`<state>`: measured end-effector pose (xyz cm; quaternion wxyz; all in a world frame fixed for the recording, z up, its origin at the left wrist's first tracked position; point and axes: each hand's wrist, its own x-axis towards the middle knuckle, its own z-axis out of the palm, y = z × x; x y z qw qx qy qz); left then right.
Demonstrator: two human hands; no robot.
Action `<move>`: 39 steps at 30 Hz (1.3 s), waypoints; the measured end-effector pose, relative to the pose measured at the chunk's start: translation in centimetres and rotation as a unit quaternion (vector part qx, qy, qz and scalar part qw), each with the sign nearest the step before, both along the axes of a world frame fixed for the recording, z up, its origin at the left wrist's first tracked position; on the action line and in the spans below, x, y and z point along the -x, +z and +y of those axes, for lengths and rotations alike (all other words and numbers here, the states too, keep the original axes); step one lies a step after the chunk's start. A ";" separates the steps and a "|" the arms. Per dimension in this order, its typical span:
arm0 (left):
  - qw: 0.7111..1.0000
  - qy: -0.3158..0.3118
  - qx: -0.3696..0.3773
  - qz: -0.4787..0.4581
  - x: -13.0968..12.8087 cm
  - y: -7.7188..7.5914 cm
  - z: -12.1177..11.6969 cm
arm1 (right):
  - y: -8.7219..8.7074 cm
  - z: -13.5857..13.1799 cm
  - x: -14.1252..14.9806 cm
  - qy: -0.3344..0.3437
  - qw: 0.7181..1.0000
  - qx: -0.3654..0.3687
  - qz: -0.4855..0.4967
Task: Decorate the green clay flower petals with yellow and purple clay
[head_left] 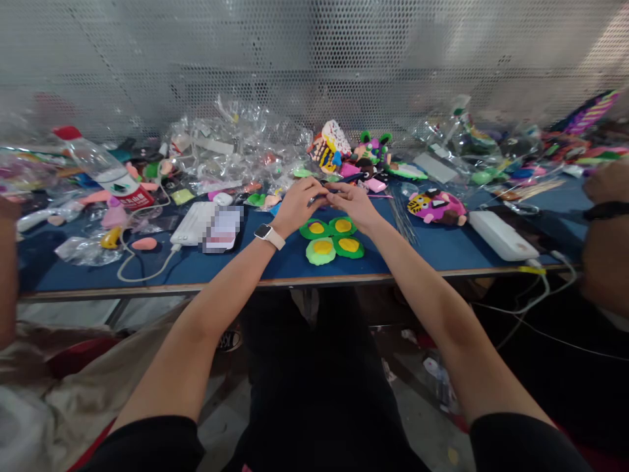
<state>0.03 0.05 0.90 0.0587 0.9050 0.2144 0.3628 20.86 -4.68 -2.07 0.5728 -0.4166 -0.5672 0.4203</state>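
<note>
Above the blue tabletop, my left hand and my right hand meet at the fingertips. The fingers of both are curled and pressed together; whatever they may hold is too small or hidden to make out. Just below them lies a flat four-part clay flower, its petals in light and dark green with yellow centres. A watch with a pale strap is on my left wrist. Thin wires lie to the right of my right hand.
Left stand a bottle with a red cap, a white power bank and a phone. Clear plastic wrapping and clay figures line the perforated back panel. A pink clay piece and another power bank lie right. People sit on both sides.
</note>
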 end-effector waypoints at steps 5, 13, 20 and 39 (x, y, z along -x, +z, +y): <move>1.000 0.005 0.015 -0.026 0.1 -0.1 -0.1 | -0.2 0.4 -0.1 -0.030 0.999 0.002 0.043; 0.999 0.003 0.021 -0.038 0.2 0.1 -0.2 | 0.1 -0.1 0.2 0.008 0.997 0.042 0.072; 0.997 0.022 0.038 -0.059 0.3 0.1 -0.2 | 0.3 -0.3 0.1 0.004 0.996 0.035 0.079; 0.997 -0.002 0.050 -0.058 0.3 0.3 -0.2 | 0.3 -0.1 0.1 0.010 0.995 0.039 0.095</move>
